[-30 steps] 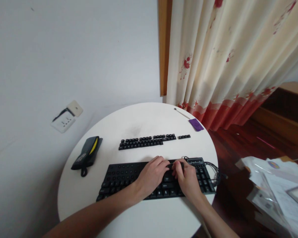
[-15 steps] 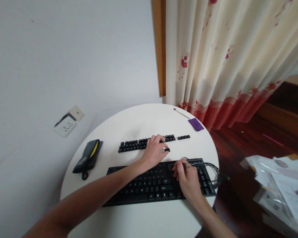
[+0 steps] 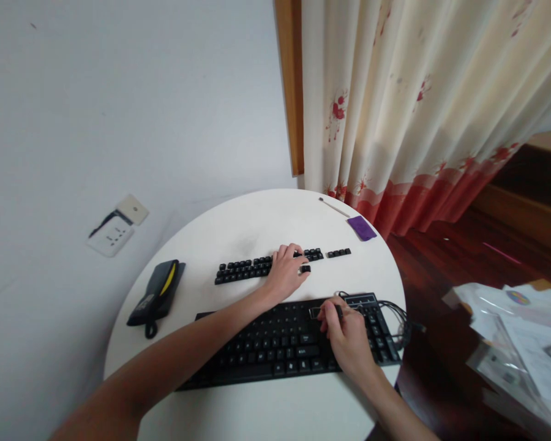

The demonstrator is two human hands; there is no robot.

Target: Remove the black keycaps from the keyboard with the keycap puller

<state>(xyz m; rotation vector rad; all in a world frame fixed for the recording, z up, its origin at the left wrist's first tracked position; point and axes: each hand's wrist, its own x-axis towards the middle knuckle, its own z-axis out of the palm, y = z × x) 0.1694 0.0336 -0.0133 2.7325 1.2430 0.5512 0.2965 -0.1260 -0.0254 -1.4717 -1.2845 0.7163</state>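
My left hand point(image 3: 285, 272) is over the rows of loose black keycaps point(image 3: 243, 270). Its thumb and finger pinch a black keycap point(image 3: 305, 269) just below the rows' right part. Over the right half of the black keyboard point(image 3: 269, 354) is my right hand point(image 3: 346, 331), fingers curled round a small black keycap puller point(image 3: 314, 313). A thin rectangular wire end of it sticks out to the left, and the rest is hidden in the fist. Upper parts of the keyboard show bare switch places, while lower rows still carry keycaps.
A short row of keycaps point(image 3: 338, 253) lies right of the longer rows. A thin brush point(image 3: 334, 207) and a purple cloth point(image 3: 361, 228) are at the back right. On the left lies a black pouch with a yellow stripe point(image 3: 160, 291). The keyboard's cable point(image 3: 397, 315) is bunched at the right edge.
My left hand has moved the keycap slightly away from me, closer to the rows. My right hand stays over the keyboard with the puller. The view has shifted slightly.
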